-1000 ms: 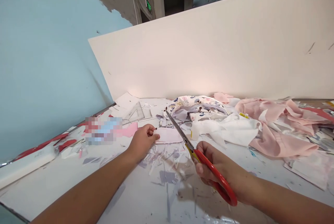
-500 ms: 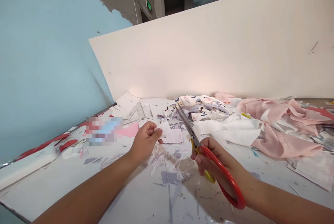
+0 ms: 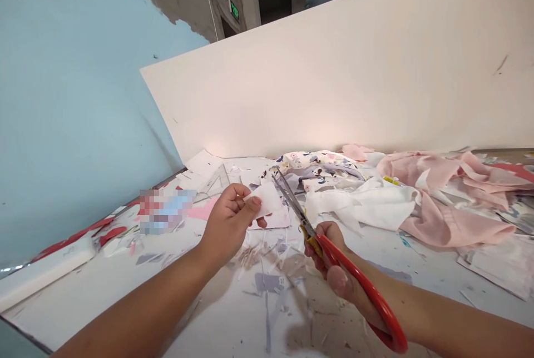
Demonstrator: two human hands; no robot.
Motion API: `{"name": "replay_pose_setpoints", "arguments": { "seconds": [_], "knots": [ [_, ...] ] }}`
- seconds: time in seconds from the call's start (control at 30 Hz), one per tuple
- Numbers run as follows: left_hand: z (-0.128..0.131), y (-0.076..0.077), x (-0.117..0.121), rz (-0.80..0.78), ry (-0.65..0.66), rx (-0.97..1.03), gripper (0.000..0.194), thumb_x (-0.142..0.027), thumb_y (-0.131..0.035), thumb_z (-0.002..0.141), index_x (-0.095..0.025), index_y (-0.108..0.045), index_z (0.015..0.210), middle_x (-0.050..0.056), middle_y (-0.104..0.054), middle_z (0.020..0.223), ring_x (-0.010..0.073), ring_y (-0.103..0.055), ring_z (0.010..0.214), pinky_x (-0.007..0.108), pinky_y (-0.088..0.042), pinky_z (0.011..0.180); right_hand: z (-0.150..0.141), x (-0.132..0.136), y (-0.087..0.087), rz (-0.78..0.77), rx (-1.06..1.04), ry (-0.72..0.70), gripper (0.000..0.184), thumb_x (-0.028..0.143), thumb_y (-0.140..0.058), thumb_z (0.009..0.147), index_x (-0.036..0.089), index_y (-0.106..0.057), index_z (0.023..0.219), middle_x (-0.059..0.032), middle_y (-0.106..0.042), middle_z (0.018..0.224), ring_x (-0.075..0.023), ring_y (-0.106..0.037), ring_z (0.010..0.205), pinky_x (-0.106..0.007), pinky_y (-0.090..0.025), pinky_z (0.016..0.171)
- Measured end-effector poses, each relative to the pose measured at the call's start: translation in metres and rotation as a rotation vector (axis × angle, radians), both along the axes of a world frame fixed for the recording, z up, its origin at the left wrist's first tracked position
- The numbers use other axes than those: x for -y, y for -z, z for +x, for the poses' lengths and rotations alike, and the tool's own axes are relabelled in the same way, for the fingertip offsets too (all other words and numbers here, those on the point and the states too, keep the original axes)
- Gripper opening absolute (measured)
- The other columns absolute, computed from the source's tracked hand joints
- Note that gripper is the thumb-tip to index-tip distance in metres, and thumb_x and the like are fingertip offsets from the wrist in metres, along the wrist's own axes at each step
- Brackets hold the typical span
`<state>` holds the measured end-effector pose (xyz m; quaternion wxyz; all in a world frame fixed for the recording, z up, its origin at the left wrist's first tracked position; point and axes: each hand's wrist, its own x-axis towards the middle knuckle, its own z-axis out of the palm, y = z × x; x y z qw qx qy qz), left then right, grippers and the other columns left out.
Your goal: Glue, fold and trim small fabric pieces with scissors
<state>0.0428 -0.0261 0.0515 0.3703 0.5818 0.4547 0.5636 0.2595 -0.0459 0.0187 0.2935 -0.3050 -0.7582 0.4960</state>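
White panel [image 3: 334, 80] standing behind the floral cloth [image 3: 312, 159]; worktop [image 3: 133, 302] beneath it. Pink cloth [image 3: 463, 224] lies to the floral cloth's right. Red-handled scissors [image 3: 334, 252] slant on its near side, blades slightly parted. Possible faults: a crooked cut, should the thinly supported white piece [image 3: 269, 199] flex, or a nipped fingertip, should the blades close beside the left hand [image 3: 229, 222]. The right hand [image 3: 350, 289], on the near side of the floral cloth, is wrapped around the handles — blades angled forward and leftward. The left hand, to the cloth's near left, is clamped on the white piece, thumb uppermost — paper or fabric, one cannot tell.
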Motion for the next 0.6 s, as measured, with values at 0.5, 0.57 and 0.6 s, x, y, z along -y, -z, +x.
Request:
{"name": "replay_pose_setpoints", "arguments": {
  "seconds": [0.5, 0.57, 0.6],
  "knots": [
    [0.03, -0.012, -0.001, 0.03, -0.025, -0.053, 0.021, -0.034, -0.059, 0.075, -0.02, -0.043, 0.073, -0.009, -0.051, 0.052, 0.0069, -0.056, 0.048, 0.017, -0.04, 0.048, -0.004, 0.004, 0.001, 0.019, -0.114, 0.03, 0.046, 0.07, -0.022, 0.079, 0.024, -0.02, 0.083, 0.0052, -0.03, 0.072, -0.0107, -0.025, 0.059, -0.026, -0.029, 0.055],
    [0.031, -0.012, -0.001, 0.02, -0.02, -0.061, 0.021, -0.033, -0.059, 0.075, -0.02, -0.042, 0.073, -0.009, -0.052, 0.052, 0.0074, -0.057, 0.048, 0.018, -0.04, 0.05, -0.004, 0.003, 0.004, 0.014, -0.113, 0.046, 0.045, 0.069, -0.023, 0.079, 0.024, -0.021, 0.083, 0.0051, -0.032, 0.071, -0.0106, -0.026, 0.058, -0.026, -0.03, 0.054],
    [0.031, -0.013, -0.001, 0.014, -0.02, -0.066, 0.021, -0.033, -0.059, 0.074, -0.02, -0.042, 0.073, -0.009, -0.053, 0.052, 0.0077, -0.057, 0.048, 0.018, -0.04, 0.05, -0.005, 0.002, 0.005, 0.012, -0.111, 0.047, 0.044, 0.068, -0.024, 0.08, 0.025, -0.022, 0.084, 0.0045, -0.034, 0.072, -0.0107, -0.028, 0.058, -0.026, -0.031, 0.055]
  ]
}}
